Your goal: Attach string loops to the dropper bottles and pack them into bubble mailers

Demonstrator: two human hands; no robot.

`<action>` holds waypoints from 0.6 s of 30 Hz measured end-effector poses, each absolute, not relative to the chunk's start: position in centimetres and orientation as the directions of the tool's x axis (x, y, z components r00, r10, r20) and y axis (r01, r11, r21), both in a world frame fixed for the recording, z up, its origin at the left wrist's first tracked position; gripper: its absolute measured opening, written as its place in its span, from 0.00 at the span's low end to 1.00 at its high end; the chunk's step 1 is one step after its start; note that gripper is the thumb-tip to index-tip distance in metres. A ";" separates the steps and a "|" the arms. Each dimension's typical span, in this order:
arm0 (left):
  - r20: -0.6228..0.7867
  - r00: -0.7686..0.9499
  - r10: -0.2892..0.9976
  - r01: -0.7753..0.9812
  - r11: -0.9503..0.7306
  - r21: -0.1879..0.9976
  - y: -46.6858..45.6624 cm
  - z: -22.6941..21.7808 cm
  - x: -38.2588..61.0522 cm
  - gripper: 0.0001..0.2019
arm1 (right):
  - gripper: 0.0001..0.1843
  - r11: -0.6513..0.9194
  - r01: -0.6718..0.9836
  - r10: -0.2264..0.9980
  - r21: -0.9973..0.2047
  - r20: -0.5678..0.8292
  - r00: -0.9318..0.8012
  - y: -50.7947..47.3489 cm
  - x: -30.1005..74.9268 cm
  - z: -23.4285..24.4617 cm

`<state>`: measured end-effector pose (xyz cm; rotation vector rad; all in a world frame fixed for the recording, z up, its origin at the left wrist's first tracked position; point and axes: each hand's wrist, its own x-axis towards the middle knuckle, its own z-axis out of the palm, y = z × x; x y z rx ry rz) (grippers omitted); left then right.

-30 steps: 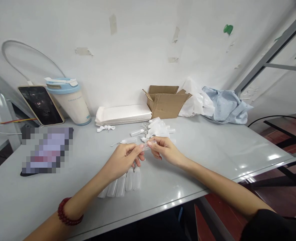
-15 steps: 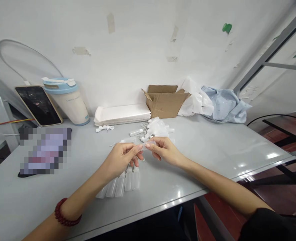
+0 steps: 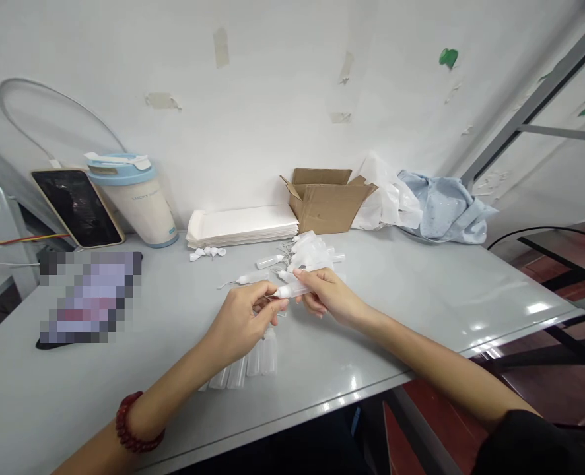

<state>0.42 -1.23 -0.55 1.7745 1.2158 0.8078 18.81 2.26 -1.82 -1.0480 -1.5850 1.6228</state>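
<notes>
My right hand [image 3: 331, 294] is closed around the body of a small translucent squeeze bottle [image 3: 291, 289], which lies nearly level with its white nozzle pointing left. At that nozzle end, my left hand [image 3: 245, 315] is closed in a pinch about the thin tip; the fingers partly hide it. Below the left hand, a row of similar bottles [image 3: 253, 361] lies side by side on the table. Behind both hands is a loose pile of bottles [image 3: 312, 247], some with thin bent needles. Another needle-tipped bottle [image 3: 247, 280] lies just beyond the left fingers.
Small white caps [image 3: 207, 253] lie before a stack of white boxes or envelopes [image 3: 243, 223]. An open cardboard box [image 3: 329, 208], a white plastic bag [image 3: 386, 201] and blue cloth [image 3: 448, 208] stand along the wall. At left are a tumbler [image 3: 141, 204], a phone [image 3: 77, 208] and a blurred-out device [image 3: 92, 300].
The left fingers have shifted to the bottle's nozzle end, and its white nozzle now shows between the hands. The right hand's grip has turned slightly. Other things stay put.
</notes>
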 end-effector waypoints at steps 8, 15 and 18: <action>-0.036 0.309 0.950 0.369 -0.085 0.925 -1.0 0.0 0.4 0.14 | 0.27 0.147 0.216 0.893 -0.965 0.036 -0.448 2.0 18.8 -1.5; -0.107 0.313 0.944 0.264 0.021 0.964 -0.4 0.0 0.3 0.20 | 0.16 0.649 0.365 0.738 -0.668 0.434 -0.517 1.7 18.8 -2.9; -0.120 0.332 0.935 0.221 0.047 0.974 -0.4 -0.2 0.2 0.21 | 0.15 0.713 0.360 0.682 -0.602 0.476 -0.556 1.6 18.9 -2.9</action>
